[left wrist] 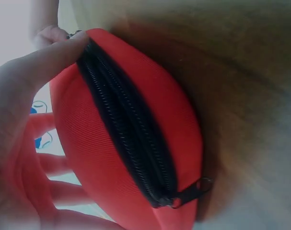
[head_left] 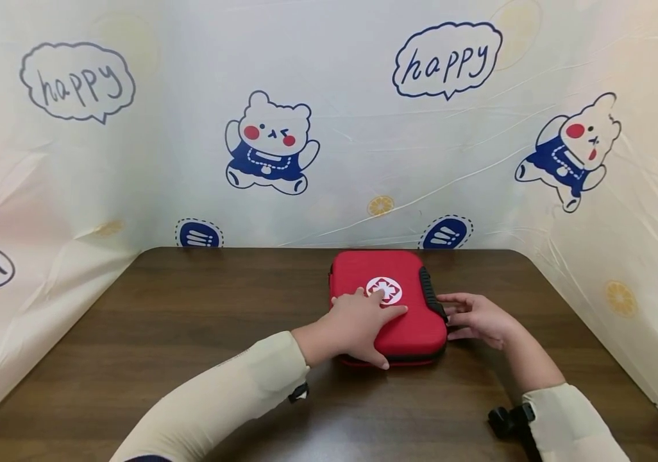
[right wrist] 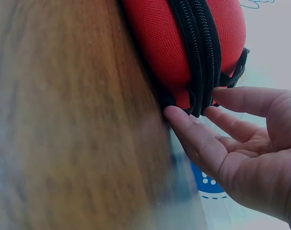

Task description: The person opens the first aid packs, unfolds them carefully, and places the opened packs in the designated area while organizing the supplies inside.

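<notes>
Head view: red case (head_left: 412,295) lies flat on the brown table (head_left: 219,308), right of middle, close to the far edge. Left hand (head_left: 358,323) spread wide over the lid, thumb out by the near edge; it hides the lid's left near part and overlaps the round white badge (head_left: 388,292). Black ribbed handle (head_left: 432,292) on the right side. Right hand (head_left: 481,319) beside it, fingers half bent and apart; fingertips hard to separate from the dark edge. Both sleeves (head_left: 225,391) cut off at the bottom of the frame.

Left wrist view: case runs out of frame at the bottom. Rounded side, woven red cloth, black zip (left wrist: 121,124) with two rows of teeth and a dark band between; inside cannot be seen. Metal pull tab (left wrist: 188,194) at one end. Thumb lies along the case; the other fingers partly hidden behind it. Table blurred.

Right wrist view: only one end of the case shows, top cut off. Black strap (right wrist: 238,67) at its side. Right fingertips at the zip's end; whether they pinch anything, cannot tell. Wood blurred.
</notes>
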`<state>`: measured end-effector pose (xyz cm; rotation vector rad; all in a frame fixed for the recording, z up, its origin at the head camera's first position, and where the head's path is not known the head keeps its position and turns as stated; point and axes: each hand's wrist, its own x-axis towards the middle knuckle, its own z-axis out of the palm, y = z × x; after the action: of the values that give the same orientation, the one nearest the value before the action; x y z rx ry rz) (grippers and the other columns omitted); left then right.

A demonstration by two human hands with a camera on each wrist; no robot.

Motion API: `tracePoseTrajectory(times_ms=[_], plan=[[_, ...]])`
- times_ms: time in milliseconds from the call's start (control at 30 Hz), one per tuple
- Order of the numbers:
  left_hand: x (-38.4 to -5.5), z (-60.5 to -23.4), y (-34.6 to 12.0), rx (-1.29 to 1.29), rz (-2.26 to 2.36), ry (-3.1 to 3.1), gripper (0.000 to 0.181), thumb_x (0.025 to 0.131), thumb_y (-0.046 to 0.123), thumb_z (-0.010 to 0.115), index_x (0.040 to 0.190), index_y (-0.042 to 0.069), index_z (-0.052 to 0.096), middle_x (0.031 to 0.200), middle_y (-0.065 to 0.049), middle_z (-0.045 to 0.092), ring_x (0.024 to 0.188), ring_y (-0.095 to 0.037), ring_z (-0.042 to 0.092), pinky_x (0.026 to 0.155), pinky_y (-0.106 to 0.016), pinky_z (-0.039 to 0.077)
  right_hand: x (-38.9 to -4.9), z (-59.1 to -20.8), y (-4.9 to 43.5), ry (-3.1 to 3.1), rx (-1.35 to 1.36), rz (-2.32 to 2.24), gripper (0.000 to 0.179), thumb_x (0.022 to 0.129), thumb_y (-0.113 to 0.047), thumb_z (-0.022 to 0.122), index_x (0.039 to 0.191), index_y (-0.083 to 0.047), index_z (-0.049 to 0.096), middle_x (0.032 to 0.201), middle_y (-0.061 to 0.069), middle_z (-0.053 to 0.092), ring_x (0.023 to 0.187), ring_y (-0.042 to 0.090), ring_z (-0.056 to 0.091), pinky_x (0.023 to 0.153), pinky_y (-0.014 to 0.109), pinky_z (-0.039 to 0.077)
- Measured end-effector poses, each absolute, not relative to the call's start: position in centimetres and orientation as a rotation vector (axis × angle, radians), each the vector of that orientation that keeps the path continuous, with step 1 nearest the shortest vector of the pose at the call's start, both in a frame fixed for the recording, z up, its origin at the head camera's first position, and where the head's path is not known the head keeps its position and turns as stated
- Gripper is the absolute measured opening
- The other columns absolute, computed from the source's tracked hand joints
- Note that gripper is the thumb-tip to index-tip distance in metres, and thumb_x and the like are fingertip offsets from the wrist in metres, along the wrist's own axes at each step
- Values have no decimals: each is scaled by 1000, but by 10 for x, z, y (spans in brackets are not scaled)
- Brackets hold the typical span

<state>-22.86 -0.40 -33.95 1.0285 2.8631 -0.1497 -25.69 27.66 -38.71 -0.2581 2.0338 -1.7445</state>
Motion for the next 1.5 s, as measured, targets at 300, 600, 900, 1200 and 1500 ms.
tracePoseTrajectory(times_ms=[300, 600, 900, 1200, 1500], plan=[[-228, -333, 10, 1079, -405, 2818, 97, 67, 63, 79, 150, 40, 34, 125, -2, 57, 111, -20, 55, 74, -38, 57, -256, -388, 277, 1983, -285, -1753, 64, 93, 0, 58, 147, 10, 26, 128, 22, 56, 102, 21, 64, 89, 49, 53], [-224, -332, 7, 1192, -375, 2805, 91, 71, 58, 77, 150, 36, 36, 127, -4, 58, 102, -19, 58, 78, -36, 55, -256, -388, 278, 1954, -246, -1778, 65, 93, -2, 59, 148, 6, 27, 117, 15, 62, 100, 22, 65, 90, 47, 53], [-225, -332, -3, 1250, -326, 2841, 81, 80, 56, 69, 150, 35, 36, 139, -9, 52, 87, -19, 62, 67, -32, 55, -255, -387, 279, 1882, -293, -1817, 65, 96, -4, 56, 149, 8, 19, 111, 11, 68, 100, 20, 65, 90, 47, 53], [-225, -326, -19, 1238, -164, 2882, 82, 82, 55, 67, 153, 35, 31, 144, -8, 48, 99, -21, 62, 76, -31, 55, -254, -384, 272, 1903, -281, -1801, 70, 90, 1, 64, 144, 11, 21, 105, 11, 67, 94, 20, 67, 88, 45, 54], [-225, -319, -42, 1201, 128, 2946, 83, 81, 51, 69, 152, 33, 32, 147, -7, 45, 103, -23, 61, 81, -33, 55, -256, -385, 265, 2042, -231, -1716, 75, 85, 8, 67, 144, 10, 21, 104, 14, 63, 90, 21, 64, 84, 44, 56]])
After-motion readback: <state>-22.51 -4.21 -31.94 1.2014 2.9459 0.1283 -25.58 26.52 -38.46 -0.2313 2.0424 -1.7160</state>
